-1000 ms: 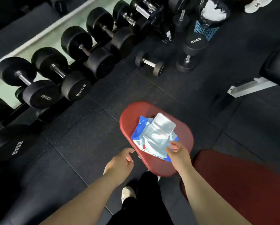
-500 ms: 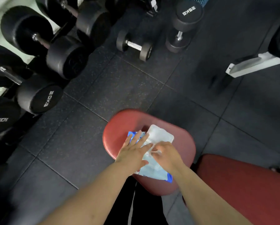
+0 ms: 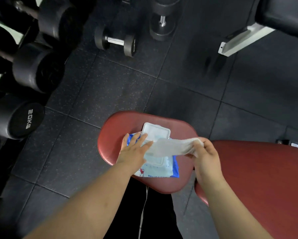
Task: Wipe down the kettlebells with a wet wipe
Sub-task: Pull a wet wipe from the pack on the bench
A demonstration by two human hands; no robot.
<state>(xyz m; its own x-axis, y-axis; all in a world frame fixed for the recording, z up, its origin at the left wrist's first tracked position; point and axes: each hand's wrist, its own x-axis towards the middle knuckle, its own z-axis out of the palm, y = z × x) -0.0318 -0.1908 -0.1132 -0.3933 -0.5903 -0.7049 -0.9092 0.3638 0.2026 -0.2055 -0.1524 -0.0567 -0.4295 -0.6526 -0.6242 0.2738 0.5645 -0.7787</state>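
Red pad (image 3: 113,135): flat left hand (image 3: 133,150) half-hides wipe pack (image 3: 163,167), right hand (image 3: 206,156) pinches wet wipe (image 3: 170,146)

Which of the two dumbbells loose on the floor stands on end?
The larger dumbbell at top centre: it stands on one head, handle vertical. The smaller dumbbell left of it lies on its side.

White "20KG" marks the end face of a black dumbbell (image 3: 17,119) at left, while blue lettering on the wet-wipe pack (image 3: 162,169) is too blurred to read.
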